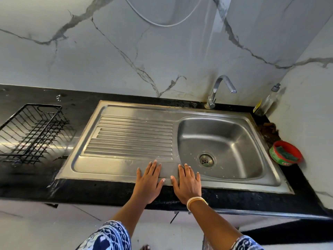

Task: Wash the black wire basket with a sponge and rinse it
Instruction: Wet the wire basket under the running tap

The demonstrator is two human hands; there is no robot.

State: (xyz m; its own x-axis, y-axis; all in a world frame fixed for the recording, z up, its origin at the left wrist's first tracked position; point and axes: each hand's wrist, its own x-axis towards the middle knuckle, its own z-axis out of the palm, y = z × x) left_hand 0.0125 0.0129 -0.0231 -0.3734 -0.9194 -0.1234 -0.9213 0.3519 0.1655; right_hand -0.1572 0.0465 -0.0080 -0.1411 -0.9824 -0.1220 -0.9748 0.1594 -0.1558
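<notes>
Basket: black wire, upright on the black desk at far left, well apart from both hands, just beside the sink unit's left edge. Partly cut off by the frame edge.

Sponge: green pad lying in a red round tub on the desk at the right, against the side wall, beside the bowl.

Left hand: flat, palm down, fingers straight and spread, gripping nothing; rests on the front rim of the steel sink, below the ribbed drainboard.

Right hand: likewise flat and spread, holding nothing, on the rim just left of the bowl. Pale bangles at the wrist. The two hands lie near each other, not touching.

Drain at the bowl's front left. Tap stands behind the bowl, spout turned right; no water seen running. Clear pump bottle in the back right corner. Brown clump on the desk between bottle and tub; cannot tell what it is.

Marble-look wall behind. Blue-and-white patterned sleeves at the bottom edge.
</notes>
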